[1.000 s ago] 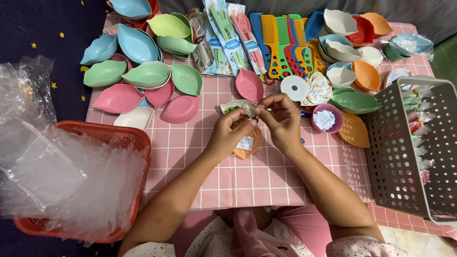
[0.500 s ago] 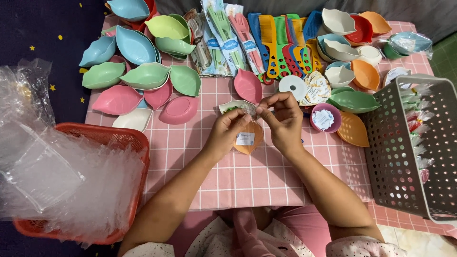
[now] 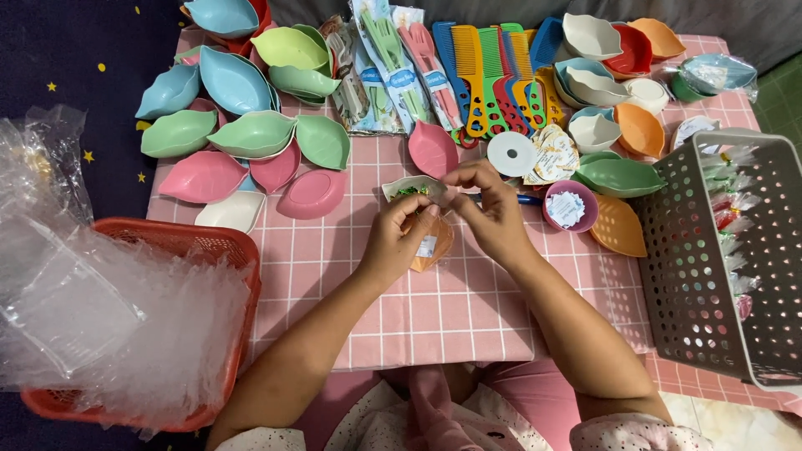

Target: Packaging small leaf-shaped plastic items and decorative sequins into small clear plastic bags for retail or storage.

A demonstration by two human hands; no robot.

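Orange dish (image 3: pixel 431 247) in its clear wrap hangs between both hands above the bench (image 3: pixel 434 309); left hand (image 3: pixel 397 238) pinches its side, right hand (image 3: pixel 493 213) pinches the wrap's gathered top. Right of them stands a grey basket (image 3: pixel 693 276).

The orange bagged dish (image 3: pixel 432 245) is tilting edgewise beneath the left hand (image 3: pixel 398 240), its label turning sideways, while the right hand (image 3: pixel 491 213) is sliding closer over the dish's top.

Pink checked tablecloth (image 3: pixel 434 309), red basket (image 3: pixel 188 242), grey perforated basket (image 3: pixel 693 276), orange, possibly leaf-shaped, wrapped dish (image 3: pixel 430 246), multicoloured combs (image 3: pixel 493 75)
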